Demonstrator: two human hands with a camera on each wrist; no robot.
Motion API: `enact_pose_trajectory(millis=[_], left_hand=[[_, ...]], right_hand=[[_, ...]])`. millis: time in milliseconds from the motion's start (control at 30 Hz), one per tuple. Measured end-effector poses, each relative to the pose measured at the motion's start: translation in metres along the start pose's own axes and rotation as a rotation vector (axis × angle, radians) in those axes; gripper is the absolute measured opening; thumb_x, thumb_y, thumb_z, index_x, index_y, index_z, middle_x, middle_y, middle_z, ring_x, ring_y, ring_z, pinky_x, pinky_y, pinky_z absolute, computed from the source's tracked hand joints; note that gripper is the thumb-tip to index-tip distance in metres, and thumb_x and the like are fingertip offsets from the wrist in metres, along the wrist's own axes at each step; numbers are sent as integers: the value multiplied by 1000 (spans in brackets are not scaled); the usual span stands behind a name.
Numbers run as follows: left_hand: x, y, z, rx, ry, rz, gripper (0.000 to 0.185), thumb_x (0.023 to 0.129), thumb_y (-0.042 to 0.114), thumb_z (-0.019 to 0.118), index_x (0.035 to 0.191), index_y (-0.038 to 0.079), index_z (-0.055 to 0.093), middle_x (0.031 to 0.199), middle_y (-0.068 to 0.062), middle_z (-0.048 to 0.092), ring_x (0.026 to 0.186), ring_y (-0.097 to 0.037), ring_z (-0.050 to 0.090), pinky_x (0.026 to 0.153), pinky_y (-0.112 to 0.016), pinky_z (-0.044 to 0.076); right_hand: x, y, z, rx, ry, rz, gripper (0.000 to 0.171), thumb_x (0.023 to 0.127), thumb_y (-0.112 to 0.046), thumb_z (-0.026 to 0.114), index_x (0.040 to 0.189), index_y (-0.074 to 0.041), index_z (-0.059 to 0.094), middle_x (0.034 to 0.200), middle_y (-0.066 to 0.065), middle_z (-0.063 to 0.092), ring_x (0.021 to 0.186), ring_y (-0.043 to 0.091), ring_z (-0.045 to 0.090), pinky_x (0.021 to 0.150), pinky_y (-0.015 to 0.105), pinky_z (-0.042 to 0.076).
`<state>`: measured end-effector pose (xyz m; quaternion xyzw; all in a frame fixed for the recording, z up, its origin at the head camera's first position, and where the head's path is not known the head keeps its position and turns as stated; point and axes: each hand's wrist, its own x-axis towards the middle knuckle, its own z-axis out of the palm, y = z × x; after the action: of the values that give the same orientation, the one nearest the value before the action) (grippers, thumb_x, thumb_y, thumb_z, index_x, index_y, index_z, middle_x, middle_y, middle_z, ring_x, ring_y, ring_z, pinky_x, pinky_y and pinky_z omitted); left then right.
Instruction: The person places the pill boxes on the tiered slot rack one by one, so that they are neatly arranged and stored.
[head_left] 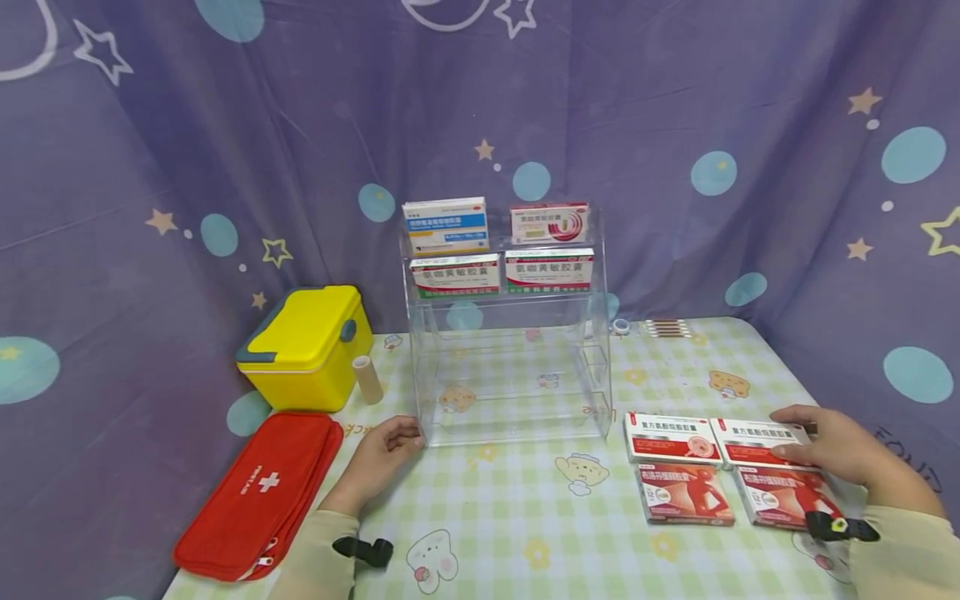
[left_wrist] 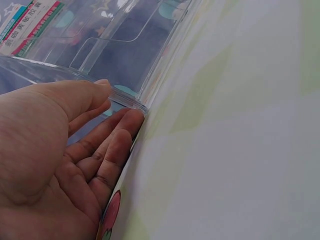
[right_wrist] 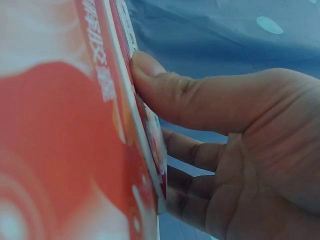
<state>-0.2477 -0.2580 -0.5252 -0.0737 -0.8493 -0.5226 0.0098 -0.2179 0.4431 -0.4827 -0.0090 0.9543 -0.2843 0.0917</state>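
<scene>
A clear acrylic tiered shelf (head_left: pixel 513 392) stands mid-table with several medicine boxes (head_left: pixel 455 276) on its upper tiers. My left hand (head_left: pixel 401 435) rests at its front left corner; in the left wrist view the thumb (left_wrist: pixel 100 86) lies on the shelf's base edge (left_wrist: pixel 127 99) and the fingers are straight against it. Four red-and-white boxes lie at the right. My right hand (head_left: pixel 798 440) grips the far right upper box (head_left: pixel 753 434). In the right wrist view the thumb (right_wrist: pixel 165 90) presses one face of this box (right_wrist: pixel 60 130) and the fingers curl behind it.
A yellow case (head_left: pixel 307 346) and a red first-aid pouch (head_left: pixel 258 492) sit at the left, with a beige roll (head_left: pixel 367 379) beside the case. A small tape roll (head_left: pixel 619 327) and a strip pack (head_left: pixel 667 327) lie behind the shelf's right side. A purple curtain hangs all round.
</scene>
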Motion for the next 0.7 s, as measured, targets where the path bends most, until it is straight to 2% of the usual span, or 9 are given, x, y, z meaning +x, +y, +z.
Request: enact_pose_trajectory(millis=[167,367,433,567,700], left_hand=[[0,1,0,-15,-5,-1,31,97,12,77,126,4,69,112,-7,74,102,-19,68,89,-25,54],[-1,0,1,-27,1,-3,32,96,11,78,125,4,69,113,-7,74,103,-20,68,88,-24,54],[-1,1,3,-9,20,-16,31,96,8,77,125,3,68,113,-8,74,103,-22,68,88,-23,53],[-1,2,3,-2,23,-26,31,96,7,76,126,2,68,113,-9,74,103,-22,68,89,-23,53],[-1,1,1,-23,-1,-14,32,96,11,77,126,4,69,113,-7,74,102,-19,68,89,-24,53]], right_hand=[[-2,-3,0,-25,55,-21,79,80,-42,90,135,7,61,127,38,58,108,51,58,80,55,52],[-6,-7,-2,-46,147,-43,71,81,-34,90,135,5,63,130,43,53,111,59,56,81,67,51],[-8,-8,-4,-43,174,-44,67,83,-30,89,135,4,64,132,42,53,111,59,58,81,67,51],[-11,-10,-5,-31,237,-61,53,87,-22,85,131,3,68,127,40,59,105,54,63,74,52,54],[-11,-11,-2,-47,335,-88,40,87,-13,82,124,1,73,119,35,65,96,43,63,67,37,45]])
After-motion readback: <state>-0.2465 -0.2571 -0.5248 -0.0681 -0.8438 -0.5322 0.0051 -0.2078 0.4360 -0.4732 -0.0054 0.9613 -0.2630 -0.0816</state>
